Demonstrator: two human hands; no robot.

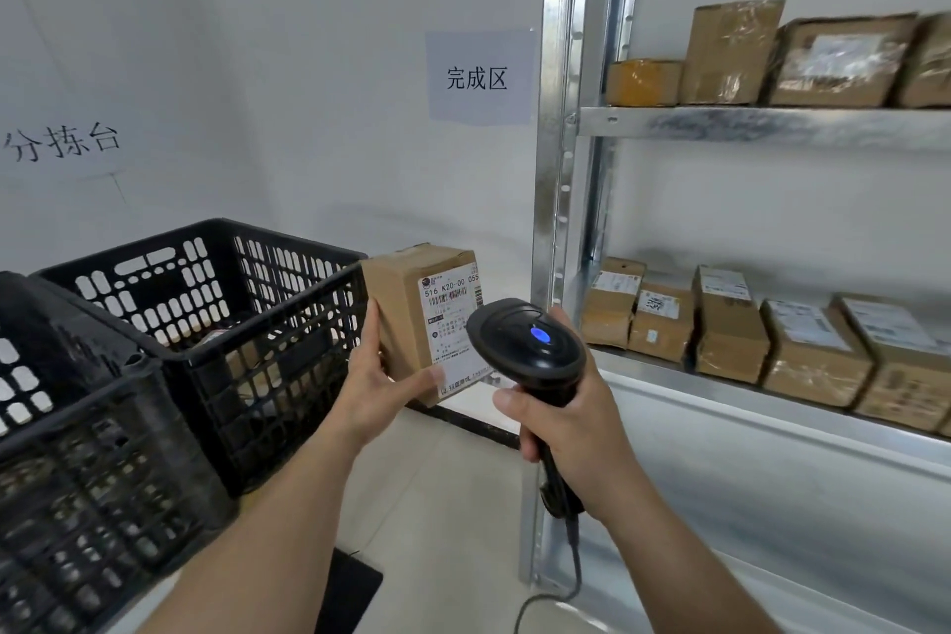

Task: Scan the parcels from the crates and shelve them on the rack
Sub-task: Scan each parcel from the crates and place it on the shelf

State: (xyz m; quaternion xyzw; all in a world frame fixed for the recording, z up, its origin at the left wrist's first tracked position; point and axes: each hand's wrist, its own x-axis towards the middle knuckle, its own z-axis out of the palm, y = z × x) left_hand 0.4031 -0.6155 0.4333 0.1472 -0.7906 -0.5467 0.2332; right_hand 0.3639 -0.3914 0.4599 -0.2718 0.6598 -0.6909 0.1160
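My left hand [373,376] grips a small brown cardboard parcel [406,294] from below and the side, its white shipping label facing me. My right hand [566,422] holds a black barcode scanner [530,345] by its handle, the head just right of the label and a blue light lit on top. Two black plastic crates stand at the left: the far crate [216,304] holds more parcels, and the near crate [77,453] is partly out of view. The metal rack [761,124] on the right carries several brown parcels on two shelves.
A paper sign [478,77] hangs on the white wall beside the rack's upright post [553,221]. The scanner's cable [561,577] drops toward the floor. A dark mat [355,587] lies on the pale floor between the crates and the rack.
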